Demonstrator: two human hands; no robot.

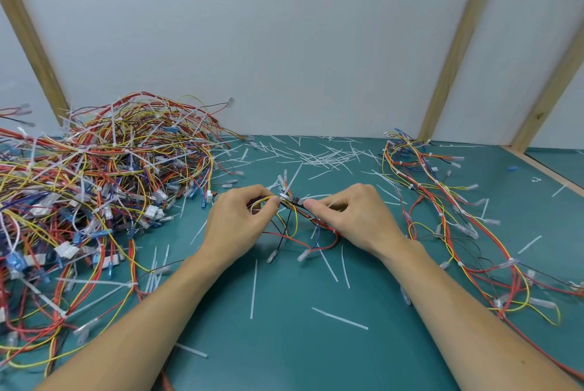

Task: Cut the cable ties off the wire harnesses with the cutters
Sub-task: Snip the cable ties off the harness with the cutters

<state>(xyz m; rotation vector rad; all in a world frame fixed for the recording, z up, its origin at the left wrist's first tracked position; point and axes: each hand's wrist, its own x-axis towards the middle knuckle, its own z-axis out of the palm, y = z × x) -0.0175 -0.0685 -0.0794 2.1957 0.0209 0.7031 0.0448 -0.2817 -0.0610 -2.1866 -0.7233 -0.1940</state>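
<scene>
Both hands, left (240, 220) and right (354, 217), pinch one multicoloured wire harness (292, 217); the big tied pile (94, 188) at nine o'clock remains, cut white tie strips (325, 157) at twelve.

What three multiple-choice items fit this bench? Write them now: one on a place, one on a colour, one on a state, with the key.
1. Where does the big tangled pile of harnesses lie?
A. To the person's left
B. To the person's right
C. Against the far right post

2. What colour is the mat?
A. Red
B. Teal green
C. Yellow

3. What are the hands doing?
A. Both lie flat on the mat
B. Both pinch the small harness between them
C. One hangs off the table edge

Key: 1 A, the dense heap fills the left side, while a thinner batch of harnesses lies right. 2 B, bare mat shows teal among white cut tie strips. 3 B, the left hand and right hand curl fingers on its wires.
</scene>
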